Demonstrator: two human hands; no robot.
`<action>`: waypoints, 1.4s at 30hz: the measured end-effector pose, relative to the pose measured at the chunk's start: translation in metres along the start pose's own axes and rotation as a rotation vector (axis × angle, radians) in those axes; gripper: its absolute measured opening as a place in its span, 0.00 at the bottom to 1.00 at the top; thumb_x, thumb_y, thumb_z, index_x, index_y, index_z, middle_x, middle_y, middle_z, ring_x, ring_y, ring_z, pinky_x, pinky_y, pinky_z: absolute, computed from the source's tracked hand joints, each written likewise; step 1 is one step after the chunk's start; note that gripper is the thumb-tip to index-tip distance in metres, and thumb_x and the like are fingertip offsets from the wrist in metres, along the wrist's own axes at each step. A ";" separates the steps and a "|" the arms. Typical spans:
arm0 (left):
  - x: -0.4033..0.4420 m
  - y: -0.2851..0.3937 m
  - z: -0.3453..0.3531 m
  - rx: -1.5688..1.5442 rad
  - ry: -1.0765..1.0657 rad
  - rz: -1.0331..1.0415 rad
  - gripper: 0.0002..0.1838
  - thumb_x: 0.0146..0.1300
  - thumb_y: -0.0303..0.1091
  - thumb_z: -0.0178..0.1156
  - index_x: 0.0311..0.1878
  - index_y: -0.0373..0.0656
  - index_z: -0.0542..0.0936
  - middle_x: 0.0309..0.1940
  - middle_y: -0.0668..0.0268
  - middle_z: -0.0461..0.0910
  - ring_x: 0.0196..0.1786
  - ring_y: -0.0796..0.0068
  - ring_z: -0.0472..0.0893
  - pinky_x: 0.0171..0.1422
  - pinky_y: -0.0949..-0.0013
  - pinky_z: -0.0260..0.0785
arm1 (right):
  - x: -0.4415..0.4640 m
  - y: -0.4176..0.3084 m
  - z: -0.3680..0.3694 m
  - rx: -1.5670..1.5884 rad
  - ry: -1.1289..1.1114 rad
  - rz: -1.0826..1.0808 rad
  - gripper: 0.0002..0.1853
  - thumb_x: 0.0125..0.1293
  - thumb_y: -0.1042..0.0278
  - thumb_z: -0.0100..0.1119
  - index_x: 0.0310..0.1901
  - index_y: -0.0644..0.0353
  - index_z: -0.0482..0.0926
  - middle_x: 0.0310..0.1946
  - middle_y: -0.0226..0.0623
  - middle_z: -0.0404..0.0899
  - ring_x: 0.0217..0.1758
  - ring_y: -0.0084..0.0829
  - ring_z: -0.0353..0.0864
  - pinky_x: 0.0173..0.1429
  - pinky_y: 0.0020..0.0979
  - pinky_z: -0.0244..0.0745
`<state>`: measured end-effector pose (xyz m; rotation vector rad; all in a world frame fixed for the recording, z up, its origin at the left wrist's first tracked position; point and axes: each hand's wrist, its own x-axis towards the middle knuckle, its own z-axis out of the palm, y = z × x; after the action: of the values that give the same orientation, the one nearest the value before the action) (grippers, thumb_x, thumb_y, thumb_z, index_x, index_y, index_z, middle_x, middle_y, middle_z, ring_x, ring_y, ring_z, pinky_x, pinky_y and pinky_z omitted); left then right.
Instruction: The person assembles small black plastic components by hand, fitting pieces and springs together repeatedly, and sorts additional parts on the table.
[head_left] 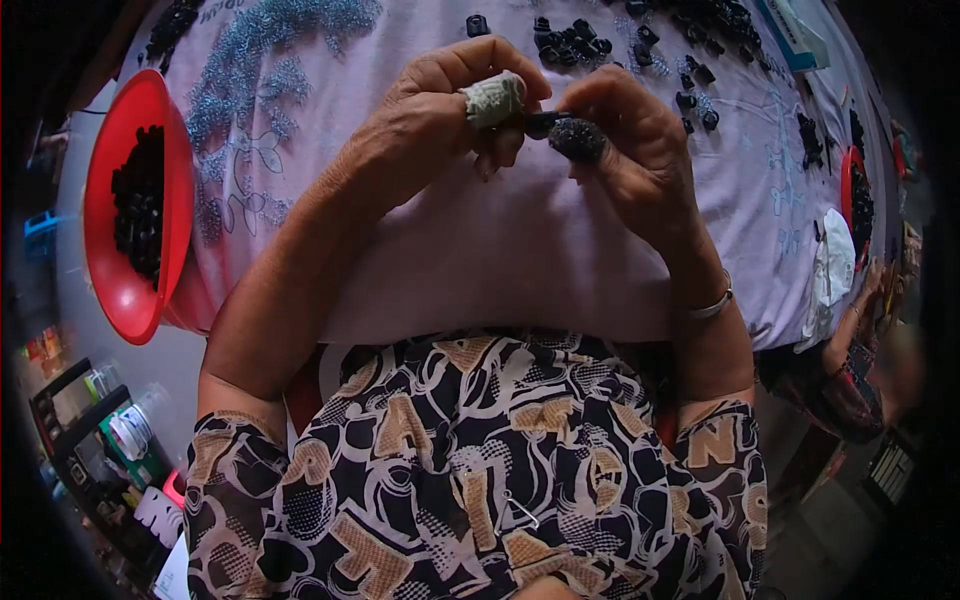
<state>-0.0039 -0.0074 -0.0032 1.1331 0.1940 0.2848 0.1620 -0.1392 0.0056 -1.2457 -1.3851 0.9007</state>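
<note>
left hand and right hand: each grip pinched on one black part; open worktop reaches the near edge, red bowl by the left edge.

Forearms angled inward, left hand and right hand close together (almost meeting), fingers bent, pinching.

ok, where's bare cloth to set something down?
Widest: pink cloth between left forearm and right forearm. Smaller: between bracelet and white bundle. Crowded: upper left with bluish wiry pieces, far middle and far right with black parts.
</note>
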 end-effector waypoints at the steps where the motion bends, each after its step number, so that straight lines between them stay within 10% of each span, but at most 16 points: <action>1: 0.001 -0.001 0.000 0.008 0.015 0.034 0.08 0.67 0.30 0.51 0.45 0.40 0.76 0.29 0.67 0.78 0.26 0.84 0.77 0.27 0.83 0.69 | 0.000 0.001 -0.001 0.000 0.000 -0.001 0.09 0.66 0.70 0.57 0.44 0.64 0.74 0.34 0.30 0.74 0.31 0.16 0.75 0.35 0.17 0.72; 11: 0.001 -0.002 0.000 0.055 -0.007 0.021 0.22 0.64 0.53 0.56 0.46 0.41 0.75 0.33 0.62 0.80 0.27 0.84 0.76 0.26 0.85 0.66 | 0.002 0.010 -0.002 0.179 0.096 -0.117 0.07 0.66 0.73 0.57 0.44 0.61 0.74 0.33 0.29 0.77 0.30 0.13 0.76 0.32 0.14 0.76; 14: 0.001 -0.001 0.007 0.155 0.031 0.033 0.10 0.68 0.36 0.50 0.41 0.40 0.76 0.29 0.65 0.79 0.24 0.84 0.76 0.24 0.82 0.67 | 0.002 0.011 -0.003 0.174 0.093 -0.106 0.08 0.65 0.71 0.58 0.44 0.62 0.74 0.32 0.30 0.77 0.30 0.13 0.76 0.32 0.14 0.76; 17: -0.001 -0.002 0.010 0.200 -0.028 -0.013 0.21 0.65 0.54 0.55 0.40 0.43 0.75 0.29 0.67 0.78 0.25 0.86 0.74 0.23 0.84 0.62 | 0.003 0.011 -0.002 0.167 0.091 -0.096 0.09 0.65 0.68 0.59 0.44 0.62 0.74 0.31 0.30 0.77 0.29 0.14 0.76 0.31 0.15 0.76; 42: -0.004 -0.005 0.015 0.353 -0.003 -0.001 0.18 0.67 0.48 0.46 0.33 0.43 0.76 0.20 0.72 0.73 0.18 0.87 0.67 0.21 0.81 0.58 | 0.002 -0.002 -0.004 0.008 -0.085 0.137 0.17 0.69 0.53 0.54 0.33 0.60 0.75 0.17 0.23 0.69 0.19 0.12 0.69 0.22 0.17 0.65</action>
<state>-0.0023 -0.0234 -0.0013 1.4827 0.2485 0.2539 0.1659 -0.1378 0.0092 -1.3213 -1.3741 1.0633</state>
